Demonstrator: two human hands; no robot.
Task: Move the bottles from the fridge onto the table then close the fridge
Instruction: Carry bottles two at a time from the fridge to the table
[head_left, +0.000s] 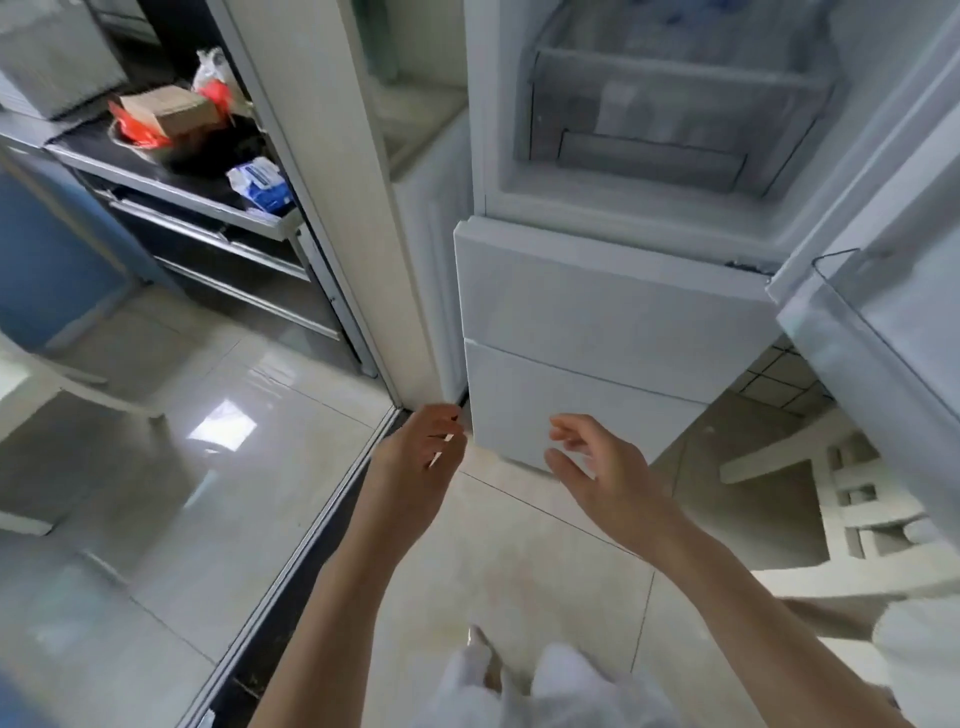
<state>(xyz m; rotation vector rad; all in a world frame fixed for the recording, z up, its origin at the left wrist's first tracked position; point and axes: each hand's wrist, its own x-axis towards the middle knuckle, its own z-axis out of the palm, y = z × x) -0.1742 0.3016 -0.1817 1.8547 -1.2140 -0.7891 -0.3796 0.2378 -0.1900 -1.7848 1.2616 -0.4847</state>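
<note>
Both the left hand (415, 452) and right hand (597, 467) are held empty, fingers relaxed. Blurred bottles (675, 21) are glimpsed in the fridge (597, 291) top; likely slippery, best gripped mid-body.

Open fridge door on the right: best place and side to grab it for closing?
Probably the door's free outer edge, taken by the right hand from the right, outside face. It stands swung wide beside the open compartment; no handle is visible. Both hands are empty.
</note>
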